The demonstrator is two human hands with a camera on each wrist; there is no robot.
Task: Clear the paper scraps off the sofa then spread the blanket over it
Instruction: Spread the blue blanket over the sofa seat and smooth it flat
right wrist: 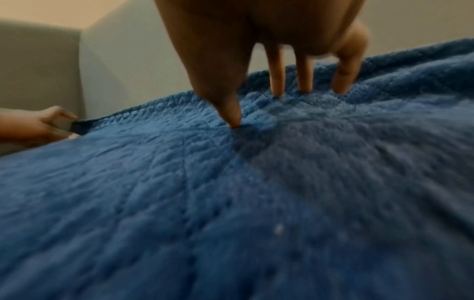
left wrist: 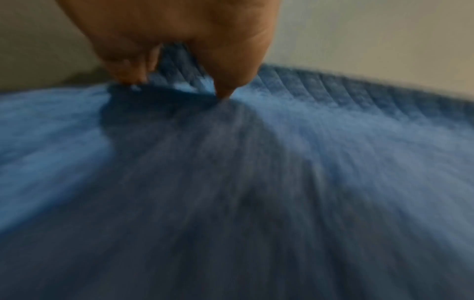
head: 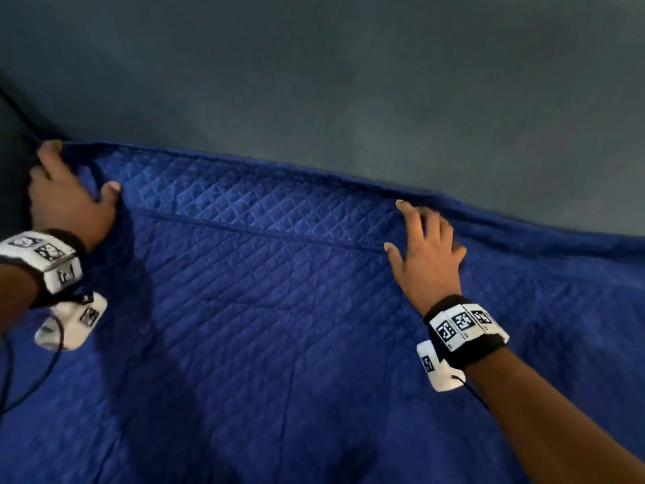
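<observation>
The blue quilted blanket [head: 279, 326] already lies across most of the sofa [head: 349, 82], its far hem running from about 9 o'clock to 3 o'clock against the grey backrest. No paper scraps show in any view, so the clearing step looks done, though anything under the cloth is hidden. The left hand [head: 69, 200] has its grip pinched on the blanket's far corner at 9 o'clock, thumb on top and fingers curled round the bunched hem. The right hand [head: 429, 256] is spread, fingertips [right wrist: 278, 89] pressing straight down on the quilt near the hem at 2 o'clock. The main risk, as I judge it, is uneven tension. If the left hand tugs its corner towards 9 o'clock while the right pins the cloth, the long ridge running between the two hands could deepen into a fold rather than flatten. If the right hand lifts first, the hem may slide off the backrest towards 6 o'clock and bare the seat. A small pale speck [right wrist: 279, 230] lies on the cloth in the right wrist view; whether it is lint or paper I cannot tell.
</observation>
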